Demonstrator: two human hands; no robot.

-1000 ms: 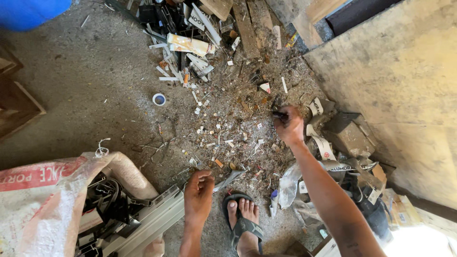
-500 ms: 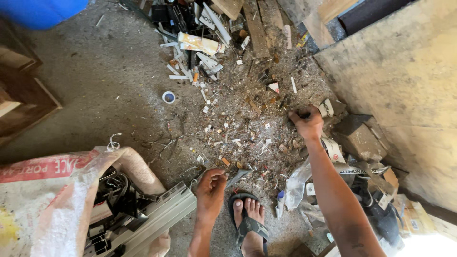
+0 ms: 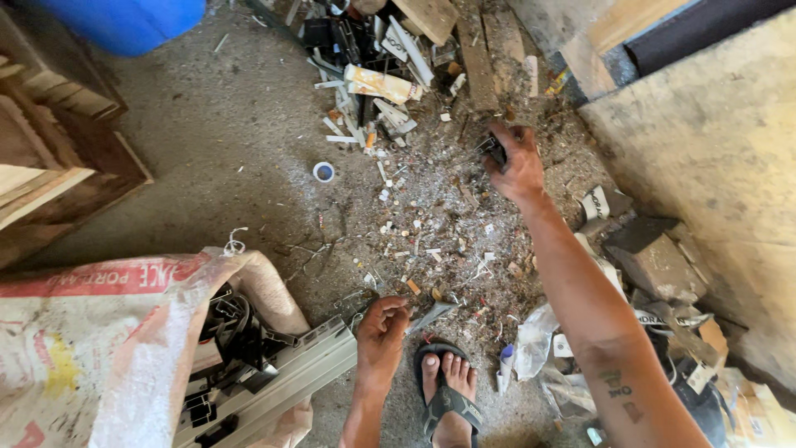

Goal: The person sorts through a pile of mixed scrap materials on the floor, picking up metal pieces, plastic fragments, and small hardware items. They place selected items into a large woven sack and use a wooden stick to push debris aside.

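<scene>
Right hand clasps a small dark scrap piece over the debris at one o'clock; left hand curls loosely at the sack mouth, seven o'clock. Picking scrap seems underway.

The dark piece in the right hand is mostly covered by the fingers; shape and kind can't be told. Left hand curls at the mouth of the sack; whether it grips anything is hidden by its own fingers. Sack runs off the left & bottom edges, its contents only partly seen. Blue drum is cut by the top edge, wooden crates by the left. Both forearms leave the frame at the bottom. Only 1 sandalled foot shows, heel cut off. Small bits in the debris scatter are too tiny to tell apart.
</scene>
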